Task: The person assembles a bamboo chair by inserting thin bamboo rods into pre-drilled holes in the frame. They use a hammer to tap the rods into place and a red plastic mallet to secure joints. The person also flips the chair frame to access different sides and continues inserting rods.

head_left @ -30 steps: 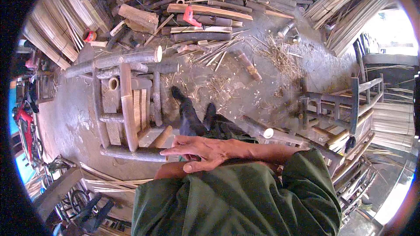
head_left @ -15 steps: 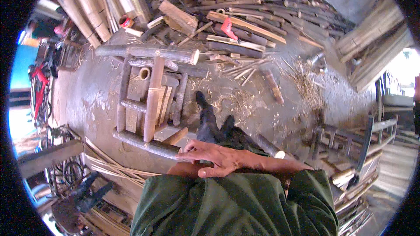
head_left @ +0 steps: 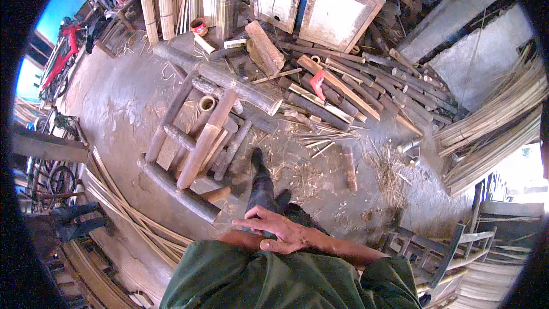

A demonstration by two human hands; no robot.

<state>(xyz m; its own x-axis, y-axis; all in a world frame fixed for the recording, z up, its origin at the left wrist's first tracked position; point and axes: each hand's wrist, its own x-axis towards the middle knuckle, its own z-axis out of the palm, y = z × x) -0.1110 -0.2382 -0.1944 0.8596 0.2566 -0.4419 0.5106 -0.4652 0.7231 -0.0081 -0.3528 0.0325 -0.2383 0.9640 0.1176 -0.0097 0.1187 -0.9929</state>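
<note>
My right hand (head_left: 281, 232) lies across my left forearm (head_left: 237, 238) in front of my body. Its thumb stands apart from the loosely stretched fingers, and no object shows in it. My left hand is hidden beneath the right one, so its fingers cannot be made out. Nearest to my hands, ahead and to the left, a low frame of round bamboo poles stands on the floor; its near pole (head_left: 178, 189) ends close to my fingers. A thick brown bamboo pole (head_left: 207, 140) slants over the frame, and a wider pole (head_left: 237, 87) lies along its far side.
Cut bamboo poles (head_left: 394, 88) are piled at the far right, with a red pistol-shaped thing (head_left: 318, 84) on them. Shavings (head_left: 392, 180) litter the floor. Long split strips (head_left: 128, 209) lie at the left. A bamboo rack (head_left: 457, 252) stands at the right, white-panelled cabinets (head_left: 331, 14) behind.
The view has turned and tipped up, so more of the cabinets and back wall shows. The bamboo frame appears slanted and farther from my hands. My hands stay crossed.
</note>
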